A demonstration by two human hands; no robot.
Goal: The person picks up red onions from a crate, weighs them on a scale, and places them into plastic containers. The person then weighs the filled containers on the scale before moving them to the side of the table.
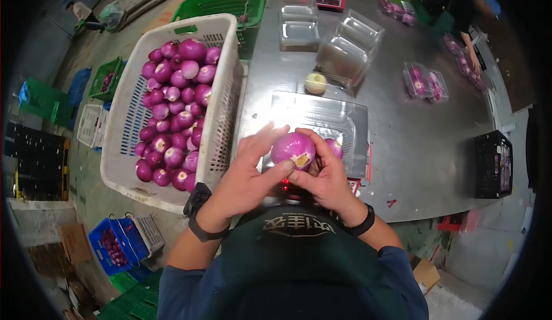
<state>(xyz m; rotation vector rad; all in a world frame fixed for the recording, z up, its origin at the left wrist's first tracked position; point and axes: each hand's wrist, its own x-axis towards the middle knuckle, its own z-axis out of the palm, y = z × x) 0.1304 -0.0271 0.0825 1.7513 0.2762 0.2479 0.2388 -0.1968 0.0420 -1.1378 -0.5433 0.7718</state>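
Note:
Between my two hands is a shiny purple onion (294, 149), its pale root end turned toward me. My left hand (251, 162) grips it from the left, thumb near the root. From the right, my right hand (326, 170) has its fingers and thumb around the same onion. Just behind my right fingers, a second onion (334, 147) shows in part, beside an open clear plastic tray (352, 126) on the scale. A large white crate (225, 99) full of peeled purple onions (178, 104) stands left of my hands.
A pale peeled onion (315, 83) sits beyond the tray. Stacks of clear boxes (349, 47) stand on the metal table (397, 147). Packed onions (424, 83) lie at right, near a co-worker's hand (475, 61). A black crate (493, 165) stands at the right edge.

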